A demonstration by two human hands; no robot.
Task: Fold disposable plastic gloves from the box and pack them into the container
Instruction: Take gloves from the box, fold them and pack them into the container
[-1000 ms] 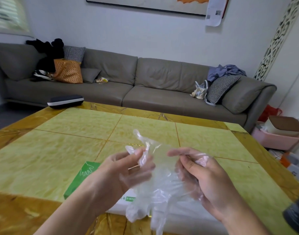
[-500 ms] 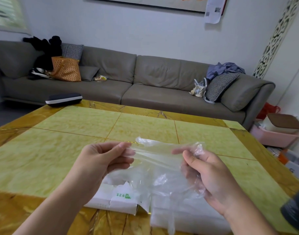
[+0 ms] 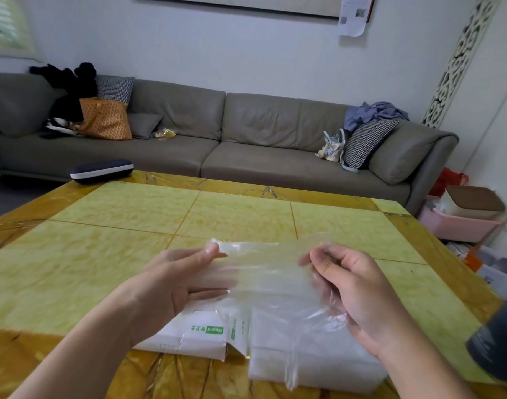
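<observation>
Both hands raised at lower centre of frame, over the counter (image 3: pixel 108 254), with one clear glove (image 3: pixel 269 272) stretched flat between them. Left hand (image 3: pixel 177 283) at the glove's left edge: thumb on top near the upper corner, fingers extended beneath the film and visible through it. Right hand (image 3: pixel 353 292) at the right edge: fingers curled, pinching the film at the upper corner, loose plastic bunched under the palm. Glove held clear of the counter, lower part drooping in a thin tail at bottom centre, in front of the container.

Directly beneath the hands, on the counter: white box (image 3: pixel 200 335) with green print, torn open, lying flat at lower centre-left. Touching its right side, white translucent container (image 3: pixel 318 361) at lower centre-right; contents not discernible through the film.

Dark cylinder (image 3: pixel 496 341), blurred, at the right edge of frame. Dark case (image 3: pixel 101 170) at the counter's far left corner. Grey sofa (image 3: pixel 217 145) across the upper half of frame, with cushions, an orange bag (image 3: pixel 105 119) and clothing on it. Pink bin (image 3: pixel 459 223) on the floor at right.
</observation>
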